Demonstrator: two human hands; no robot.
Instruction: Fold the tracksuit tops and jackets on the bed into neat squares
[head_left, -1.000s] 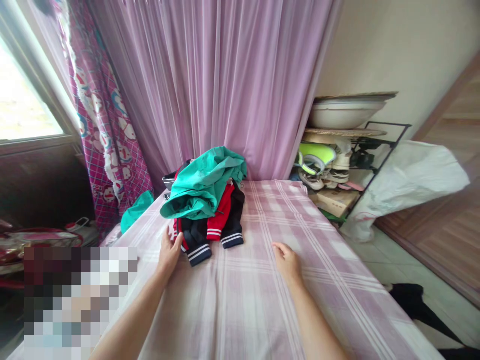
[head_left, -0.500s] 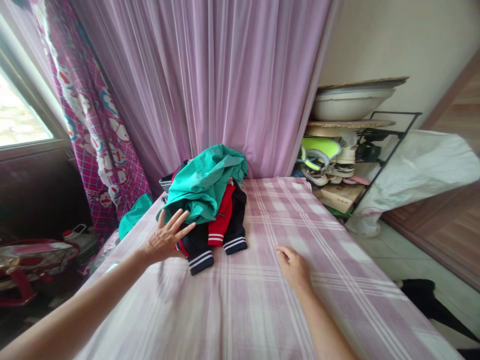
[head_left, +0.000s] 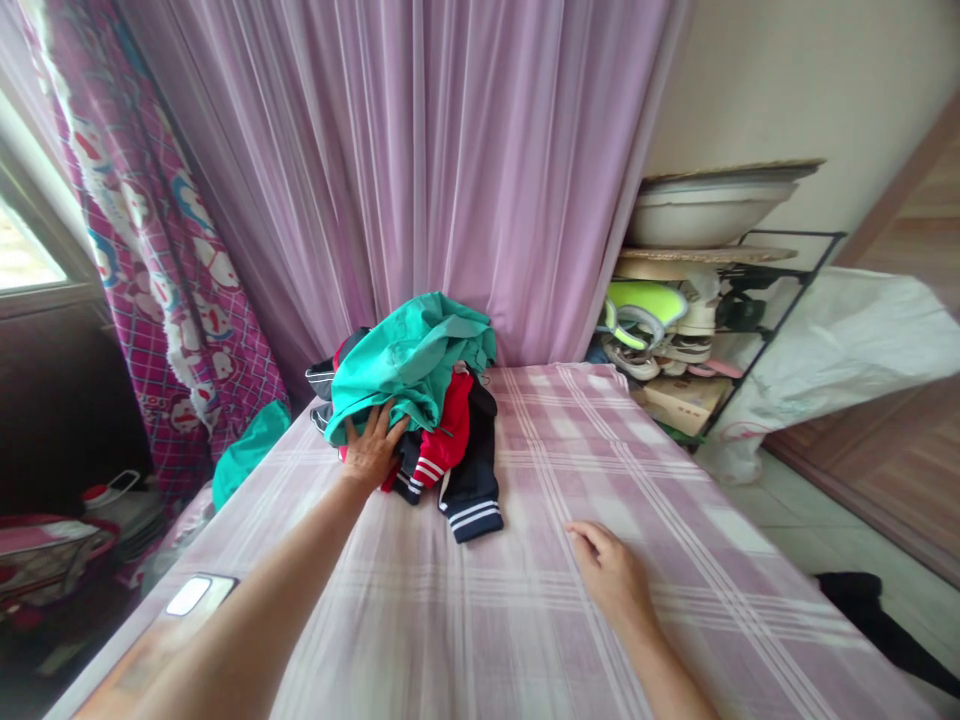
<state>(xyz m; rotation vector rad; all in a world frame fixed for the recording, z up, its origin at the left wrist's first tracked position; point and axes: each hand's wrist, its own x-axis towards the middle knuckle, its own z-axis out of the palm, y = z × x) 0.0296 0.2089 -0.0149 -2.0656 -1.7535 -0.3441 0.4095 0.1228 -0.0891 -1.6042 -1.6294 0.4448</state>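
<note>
On the clothes [head_left: 424,365], the left hand [head_left: 373,450] has shifted rightward.

A lilac pleated fabric curtain [head_left: 480,150] spans the rear; to its left hangs a magenta cartoon-printed curtain [head_left: 187,290], beside a bright window [head_left: 26,250] above a dark lower wall section [head_left: 52,400]. At right, a plain off-white wall [head_left: 787,90] rises behind a black metal rack [head_left: 770,338] bearing a wide white basin [head_left: 709,215], footwear [head_left: 686,348] and a brown cardboard box [head_left: 686,402]. Adjoining it, a translucent white plastic bag [head_left: 847,340] partly covers a brown wood-grained panel [head_left: 900,450]. Pale floor tiles [head_left: 795,505] lie below. Centre: pale purple-and-white checked cloth [head_left: 465,620] over a broad, flat surface.
</note>
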